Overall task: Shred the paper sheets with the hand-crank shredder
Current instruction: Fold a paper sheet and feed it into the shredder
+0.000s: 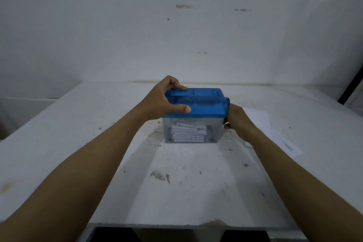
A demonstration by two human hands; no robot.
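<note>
Hand-crank shredder (194, 102) at centre frame on the counter (176, 182): left hand (167, 98) with fingers and thumb clasping its blue lid, right hand (235, 122) at the crank side, fingers hidden; cranking step likely, next feeding from the paper sheets (261, 122) at right.

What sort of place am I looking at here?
Likely a bare workroom or makeshift bench: a stained, chipped white table, a scuffed white wall, and a blue-lidded clear plastic shredder beside loose white paper sheets.
</note>
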